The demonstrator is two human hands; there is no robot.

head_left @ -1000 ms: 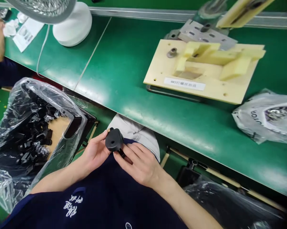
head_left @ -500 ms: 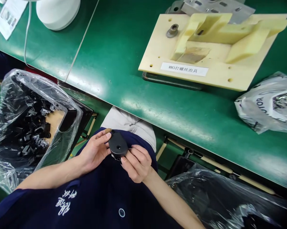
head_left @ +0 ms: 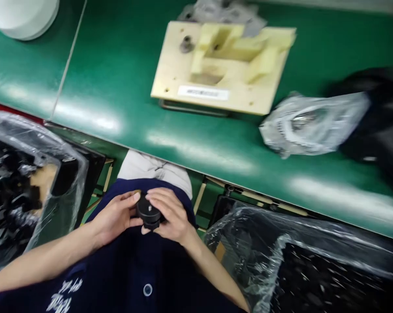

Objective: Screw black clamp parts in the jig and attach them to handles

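Note:
A small round black plastic part (head_left: 148, 210) with a light stud or screw on its upper face is in both hands, low in front of the body. My left hand (head_left: 119, 215) pinches its left side between thumb and fingers. Curled around the right side and far edge, my right hand (head_left: 170, 215) also grips it. The underside of the part is hidden, and motion blurs its finer detail.
A cream fixture (head_left: 170, 82) with a white label stands on the green table (head_left: 118, 87). Right of it lies a plastic bag of small metal pieces (head_left: 290, 139). Plastic-lined bins of black parts stand at left (head_left: 10, 200) and lower right (head_left: 327, 278).
The black part has been turned, so a face with a stud shows instead of the one with a hole. My right fingers have moved over its far side. The view has swung right.

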